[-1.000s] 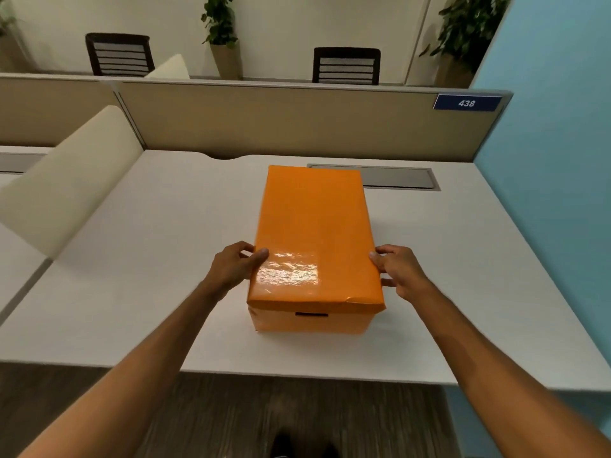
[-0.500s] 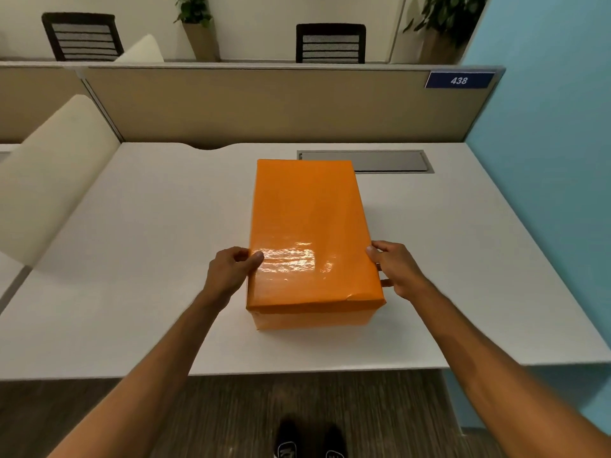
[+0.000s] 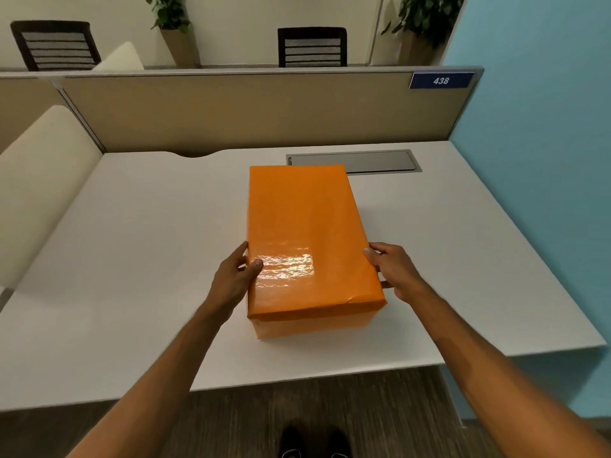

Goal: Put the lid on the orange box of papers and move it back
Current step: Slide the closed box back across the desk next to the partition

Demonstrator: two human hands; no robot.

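The orange box [image 3: 310,322] stands near the middle of the white desk [image 3: 132,259], its long axis running from six toward twelve o'clock, with the orange lid [image 3: 304,233] seated flat over it and overhanging the body all round. Lidding thus appears done; what I judge remains is sliding the box toward twelve o'clock. The lid's far edge already lies just short of the grey cable hatch [image 3: 353,161] in the view.

My left hand [image 3: 233,280] clasps the lid's side at nine o'clock, thumb on the top surface, fingers down the side. My right hand [image 3: 395,272] presses the opposite side at three o'clock, fingertips at the lid's edge; whether its fingers curl beneath the rim I cannot tell.

Beyond the desk, at twelve o'clock, rises a beige partition [image 3: 248,110] bearing a blue plate marked 438 [image 3: 441,81]. A blue wall [image 3: 545,127] bounds the desk at three o'clock.
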